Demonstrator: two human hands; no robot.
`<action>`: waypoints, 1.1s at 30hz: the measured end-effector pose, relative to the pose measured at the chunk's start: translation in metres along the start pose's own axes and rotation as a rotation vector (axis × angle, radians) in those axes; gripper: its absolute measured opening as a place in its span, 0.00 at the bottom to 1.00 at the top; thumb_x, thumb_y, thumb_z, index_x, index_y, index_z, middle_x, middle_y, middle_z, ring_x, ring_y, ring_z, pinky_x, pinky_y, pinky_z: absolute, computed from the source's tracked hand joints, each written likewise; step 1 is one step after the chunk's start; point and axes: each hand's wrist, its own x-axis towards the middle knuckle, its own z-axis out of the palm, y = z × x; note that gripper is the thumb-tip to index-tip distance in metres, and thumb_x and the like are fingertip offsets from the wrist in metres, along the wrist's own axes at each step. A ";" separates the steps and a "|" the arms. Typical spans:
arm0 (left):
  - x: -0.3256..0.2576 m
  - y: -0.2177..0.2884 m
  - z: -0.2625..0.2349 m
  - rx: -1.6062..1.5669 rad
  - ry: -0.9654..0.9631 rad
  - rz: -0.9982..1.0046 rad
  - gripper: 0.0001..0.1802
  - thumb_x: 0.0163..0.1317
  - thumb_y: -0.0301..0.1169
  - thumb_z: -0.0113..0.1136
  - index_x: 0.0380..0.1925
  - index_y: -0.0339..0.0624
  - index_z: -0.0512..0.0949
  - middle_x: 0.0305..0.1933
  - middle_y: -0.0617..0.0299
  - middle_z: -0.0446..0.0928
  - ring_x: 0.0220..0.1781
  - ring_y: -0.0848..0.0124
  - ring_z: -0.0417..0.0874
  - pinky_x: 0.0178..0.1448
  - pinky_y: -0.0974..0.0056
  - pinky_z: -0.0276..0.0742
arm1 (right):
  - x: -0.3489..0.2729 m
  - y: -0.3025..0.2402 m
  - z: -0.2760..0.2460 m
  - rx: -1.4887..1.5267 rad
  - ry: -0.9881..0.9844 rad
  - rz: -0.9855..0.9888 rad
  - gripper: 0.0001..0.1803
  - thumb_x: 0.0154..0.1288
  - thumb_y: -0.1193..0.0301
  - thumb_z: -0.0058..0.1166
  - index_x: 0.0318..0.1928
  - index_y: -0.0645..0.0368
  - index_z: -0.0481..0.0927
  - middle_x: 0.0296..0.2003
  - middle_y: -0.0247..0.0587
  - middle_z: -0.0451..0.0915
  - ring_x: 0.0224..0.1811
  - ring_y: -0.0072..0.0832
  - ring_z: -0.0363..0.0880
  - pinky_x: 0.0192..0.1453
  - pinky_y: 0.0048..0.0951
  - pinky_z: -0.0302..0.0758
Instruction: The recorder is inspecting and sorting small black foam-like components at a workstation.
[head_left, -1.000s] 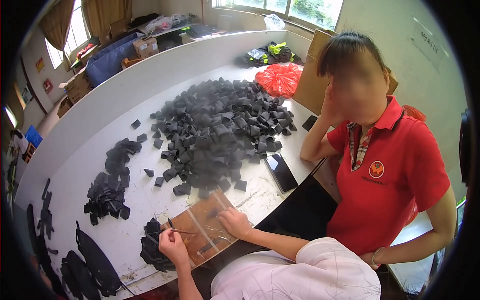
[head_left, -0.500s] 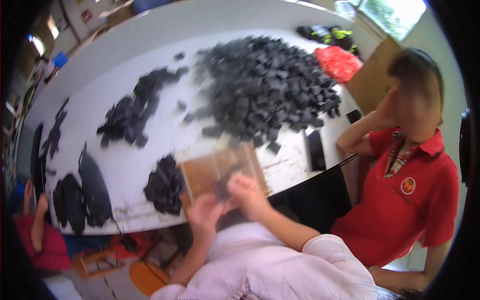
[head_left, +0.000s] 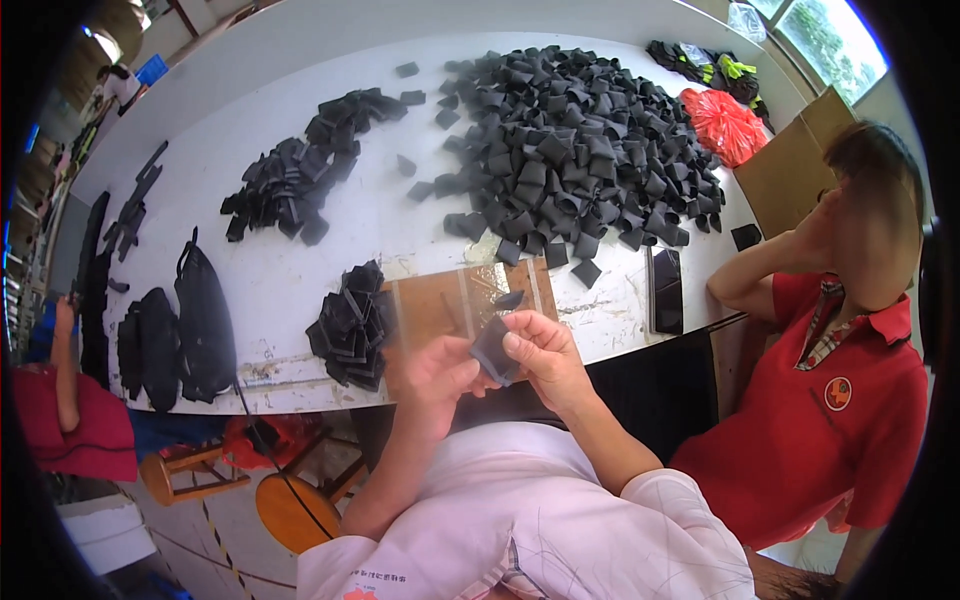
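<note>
A small, flat black piece of folded fabric (head_left: pixel 493 350) is held up in front of my chest. My right hand (head_left: pixel 548 358) pinches its right side, thumb on top. At its lower left edge, the curled fingers of my left hand (head_left: pixel 440 372) are on the piece; they are slightly blurred and partly hidden. Beneath both hands lies a brown wooden board (head_left: pixel 430 305) with pale strips, at the table's near edge. Another black piece (head_left: pixel 510 300) shows just above my right fingertips. A stacked heap of black pieces (head_left: pixel 348 328) sits left of the board.
A large pile of black pieces (head_left: pixel 590 150) covers the table's far right, and a smaller pile (head_left: pixel 290 175) lies left of it. Black pouches (head_left: pixel 205 320) rest at the left. Beside me on the right, a person in red (head_left: pixel 800 400) leans by a cardboard sheet (head_left: pixel 790 165).
The view has shifted and become sharper. My left hand has loosened slightly at the piece's edge, and my right hand still grips the piece, now tilted more upright.
</note>
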 end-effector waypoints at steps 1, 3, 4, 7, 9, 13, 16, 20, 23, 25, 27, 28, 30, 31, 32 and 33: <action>0.001 -0.001 0.003 -0.020 0.032 0.001 0.08 0.54 0.23 0.55 0.35 0.33 0.73 0.28 0.54 0.78 0.26 0.69 0.80 0.29 0.71 0.75 | 0.000 0.002 -0.001 -0.001 0.005 0.019 0.08 0.62 0.75 0.49 0.42 0.63 0.73 0.35 0.33 0.78 0.36 0.16 0.74 0.43 0.19 0.71; -0.002 -0.007 0.000 0.063 0.059 0.016 0.07 0.54 0.22 0.55 0.34 0.33 0.73 0.27 0.54 0.78 0.24 0.69 0.80 0.27 0.72 0.74 | -0.004 0.001 0.001 -0.033 0.018 0.011 0.09 0.62 0.75 0.49 0.42 0.63 0.73 0.36 0.34 0.77 0.37 0.16 0.73 0.44 0.20 0.71; 0.000 -0.010 -0.005 0.139 0.134 0.028 0.06 0.54 0.22 0.55 0.33 0.33 0.73 0.27 0.55 0.78 0.23 0.70 0.80 0.25 0.73 0.73 | -0.001 0.004 0.001 -0.045 0.023 0.032 0.09 0.61 0.75 0.49 0.43 0.63 0.73 0.35 0.33 0.77 0.36 0.16 0.73 0.42 0.20 0.71; 0.000 -0.009 -0.006 0.328 0.255 0.118 0.04 0.54 0.24 0.57 0.28 0.33 0.74 0.23 0.58 0.77 0.19 0.76 0.77 0.21 0.78 0.69 | 0.004 0.006 0.001 -0.353 0.062 -0.049 0.12 0.58 0.73 0.53 0.43 0.62 0.73 0.31 0.32 0.76 0.32 0.16 0.73 0.35 0.22 0.70; 0.001 -0.009 -0.005 0.499 0.320 0.180 0.04 0.54 0.24 0.58 0.26 0.34 0.75 0.20 0.62 0.75 0.18 0.81 0.73 0.20 0.79 0.66 | 0.007 0.014 0.003 -1.044 0.257 -0.533 0.15 0.52 0.72 0.58 0.40 0.62 0.73 0.25 0.38 0.72 0.28 0.30 0.74 0.32 0.29 0.70; 0.002 -0.013 -0.005 0.590 0.303 0.265 0.06 0.55 0.26 0.58 0.25 0.34 0.74 0.20 0.64 0.74 0.17 0.82 0.72 0.20 0.80 0.64 | -0.001 0.003 0.016 -1.142 0.232 -0.771 0.12 0.51 0.70 0.58 0.35 0.61 0.73 0.28 0.41 0.71 0.31 0.38 0.73 0.33 0.33 0.71; 0.004 -0.021 -0.010 0.624 0.253 0.367 0.05 0.55 0.23 0.58 0.24 0.34 0.73 0.20 0.65 0.73 0.18 0.83 0.71 0.20 0.79 0.64 | 0.001 0.012 0.016 -1.083 0.033 -0.759 0.11 0.51 0.70 0.57 0.35 0.60 0.73 0.28 0.41 0.71 0.33 0.38 0.73 0.33 0.33 0.71; 0.006 -0.028 -0.008 0.852 0.422 0.446 0.03 0.52 0.21 0.59 0.23 0.32 0.75 0.18 0.66 0.75 0.21 0.83 0.73 0.25 0.76 0.67 | 0.008 0.021 0.019 -1.255 0.081 -0.811 0.09 0.49 0.72 0.56 0.31 0.61 0.73 0.26 0.41 0.70 0.32 0.38 0.73 0.32 0.33 0.71; 0.010 -0.031 -0.013 1.050 0.559 0.670 0.02 0.52 0.19 0.56 0.26 0.32 0.75 0.21 0.63 0.76 0.20 0.81 0.74 0.25 0.75 0.68 | 0.015 0.029 0.020 -1.353 0.151 -0.868 0.07 0.47 0.74 0.55 0.28 0.62 0.73 0.25 0.42 0.69 0.30 0.39 0.72 0.31 0.33 0.72; 0.015 -0.027 -0.023 0.447 0.460 0.377 0.07 0.50 0.16 0.53 0.31 0.33 0.73 0.26 0.59 0.75 0.15 0.80 0.69 0.19 0.74 0.65 | 0.021 0.037 0.017 -1.354 0.198 -0.884 0.06 0.46 0.75 0.54 0.27 0.62 0.73 0.24 0.42 0.68 0.28 0.40 0.72 0.31 0.33 0.72; 0.015 -0.015 -0.030 0.112 0.288 0.237 0.09 0.49 0.15 0.52 0.32 0.33 0.72 0.27 0.59 0.75 0.13 0.81 0.64 0.16 0.75 0.61 | 0.025 0.043 0.012 -1.148 0.247 -0.787 0.05 0.49 0.76 0.54 0.27 0.64 0.74 0.22 0.37 0.70 0.25 0.33 0.72 0.29 0.29 0.72; 0.011 -0.008 -0.030 -0.219 0.123 0.093 0.11 0.48 0.14 0.50 0.33 0.34 0.71 0.28 0.59 0.74 0.10 0.81 0.60 0.13 0.75 0.57 | 0.025 0.041 0.013 -1.149 0.246 -0.788 0.05 0.49 0.76 0.54 0.27 0.64 0.74 0.22 0.37 0.70 0.25 0.33 0.72 0.29 0.29 0.72; 0.006 0.000 -0.021 -0.323 0.104 0.038 0.11 0.46 0.14 0.49 0.32 0.34 0.71 0.26 0.61 0.73 0.09 0.82 0.53 0.11 0.77 0.49 | 0.023 0.035 0.016 -0.428 0.037 -0.291 0.04 0.52 0.76 0.53 0.27 0.65 0.74 0.20 0.31 0.71 0.21 0.23 0.71 0.26 0.26 0.70; 0.003 0.001 -0.025 -0.285 0.096 0.002 0.12 0.46 0.14 0.48 0.34 0.34 0.71 0.26 0.59 0.74 0.08 0.82 0.54 0.11 0.77 0.51 | 0.021 0.025 0.021 -0.143 -0.011 -0.036 0.05 0.55 0.73 0.55 0.27 0.63 0.76 0.20 0.26 0.71 0.20 0.14 0.67 0.23 0.19 0.66; 0.001 0.002 -0.027 -0.248 0.093 -0.033 0.13 0.46 0.14 0.47 0.35 0.34 0.71 0.26 0.58 0.74 0.07 0.82 0.56 0.11 0.78 0.52 | 0.021 0.024 0.020 -0.142 -0.020 -0.027 0.05 0.55 0.73 0.55 0.27 0.63 0.76 0.20 0.26 0.71 0.20 0.14 0.67 0.23 0.19 0.66; -0.001 0.000 -0.025 -0.121 0.178 0.044 0.11 0.47 0.15 0.48 0.33 0.35 0.72 0.24 0.62 0.74 0.08 0.83 0.57 0.12 0.78 0.52 | 0.022 0.026 0.018 0.022 -0.054 0.119 0.04 0.55 0.73 0.56 0.27 0.60 0.76 0.20 0.25 0.71 0.19 0.13 0.66 0.21 0.17 0.63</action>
